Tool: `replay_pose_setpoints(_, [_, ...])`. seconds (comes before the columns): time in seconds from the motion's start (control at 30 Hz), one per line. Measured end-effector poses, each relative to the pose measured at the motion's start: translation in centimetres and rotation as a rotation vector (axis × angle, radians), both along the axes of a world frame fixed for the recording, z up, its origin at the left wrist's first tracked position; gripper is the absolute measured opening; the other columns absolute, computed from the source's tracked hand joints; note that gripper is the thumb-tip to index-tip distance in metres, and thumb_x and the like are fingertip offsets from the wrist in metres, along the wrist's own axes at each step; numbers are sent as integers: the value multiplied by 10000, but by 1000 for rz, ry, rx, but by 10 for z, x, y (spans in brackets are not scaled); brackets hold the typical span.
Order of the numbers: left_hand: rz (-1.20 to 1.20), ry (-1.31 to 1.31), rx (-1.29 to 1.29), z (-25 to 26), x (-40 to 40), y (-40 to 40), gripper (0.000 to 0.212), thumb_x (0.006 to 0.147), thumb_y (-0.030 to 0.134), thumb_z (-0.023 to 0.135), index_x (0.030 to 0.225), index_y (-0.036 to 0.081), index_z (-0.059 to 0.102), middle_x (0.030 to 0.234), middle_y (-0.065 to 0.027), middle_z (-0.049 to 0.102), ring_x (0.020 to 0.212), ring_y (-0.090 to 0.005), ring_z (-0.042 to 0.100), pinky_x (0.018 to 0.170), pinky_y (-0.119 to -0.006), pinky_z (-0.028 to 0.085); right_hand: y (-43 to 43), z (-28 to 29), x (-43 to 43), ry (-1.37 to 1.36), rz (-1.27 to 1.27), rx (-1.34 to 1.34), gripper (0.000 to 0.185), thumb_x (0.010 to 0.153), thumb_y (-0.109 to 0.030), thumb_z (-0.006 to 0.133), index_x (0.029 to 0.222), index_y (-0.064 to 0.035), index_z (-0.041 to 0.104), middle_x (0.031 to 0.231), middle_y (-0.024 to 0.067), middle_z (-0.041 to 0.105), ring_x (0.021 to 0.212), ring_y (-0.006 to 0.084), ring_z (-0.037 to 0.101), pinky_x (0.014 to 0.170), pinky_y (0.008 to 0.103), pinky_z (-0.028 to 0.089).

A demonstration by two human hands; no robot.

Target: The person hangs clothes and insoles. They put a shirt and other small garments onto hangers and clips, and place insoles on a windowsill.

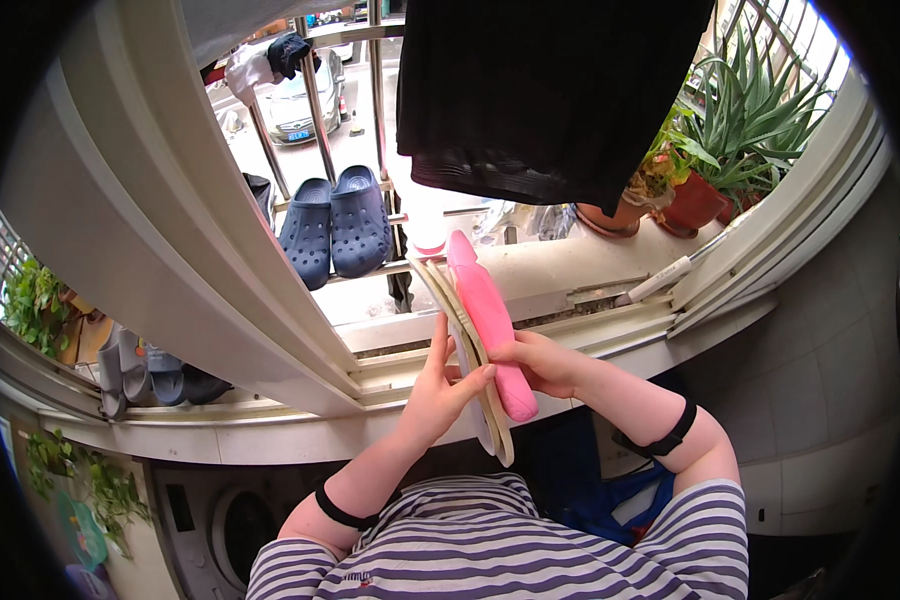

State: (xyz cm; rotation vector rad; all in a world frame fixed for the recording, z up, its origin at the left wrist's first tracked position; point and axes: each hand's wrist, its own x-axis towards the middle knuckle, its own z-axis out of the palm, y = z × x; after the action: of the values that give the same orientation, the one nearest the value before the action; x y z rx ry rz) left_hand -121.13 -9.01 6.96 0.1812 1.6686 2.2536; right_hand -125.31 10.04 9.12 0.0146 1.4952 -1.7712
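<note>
Over the window sill, my left hand (444,386) grips a stack of thin, cream-coloured flat pieces (461,330) that look like shoe insoles or slipper soles, its thumb across their near face. A pink sole-shaped piece (486,311), perhaps a slipper, lies against their right side. My right hand (544,361) holds this pink piece from the right, with the thumb on its face. The fingers behind the pieces are partly hidden. Beyond them and to the left, a pair of dark blue perforated clogs (360,229) leans upright on the metal window railing.
Black cloth (532,97) hangs over the window opening. Potted plants (690,202) stand at the right, near a white rod (656,281) by the window track. More slippers (169,375) rest behind the sliding frame (195,247) at the left. A front-loading washing machine (225,525) is below.
</note>
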Motion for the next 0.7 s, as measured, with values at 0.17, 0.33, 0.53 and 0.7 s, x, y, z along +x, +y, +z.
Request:
replay_pose_setpoints(0.17, [209,-140,277,-9,-8,-7,951,816,179,685,1497,117,23,1273,-139,409,1100,-206,490,939,-362,402,-8,40,-25,212,-20,272,541,882,-378,564,1301,-55,451,1026,76,556,837,125,586,522,261,529])
replay_pose_setpoints(0.33, [288,-132,277,6,-3,-16,928,825,178,669,1493,79,31,1374,-130,339,1246,-221,386,1043,-365,301,3,59,-83,214,-160,450,505,822,-351,615,1195,-23,525,927,68,593,793,128,595,609,269,507])
replay_pose_setpoints(0.53, [239,-123,269,23,3,-22,931,805,200,669,1500,125,54,1425,-175,231,1264,-243,341,1074,-384,250,9,-8,-187,665,-117,809,657,719,-393,693,1194,31,533,1095,169,586,964,239,599,873,323,468])
replay_pose_setpoints(0.7, [250,-99,264,17,4,-25,893,822,174,669,1493,108,85,1388,-141,315,1243,-239,388,1036,-375,313,-8,-70,-257,980,-295,1120,824,681,-461,707,1282,49,468,1300,298,435,1221,350,454,1021,364,384])
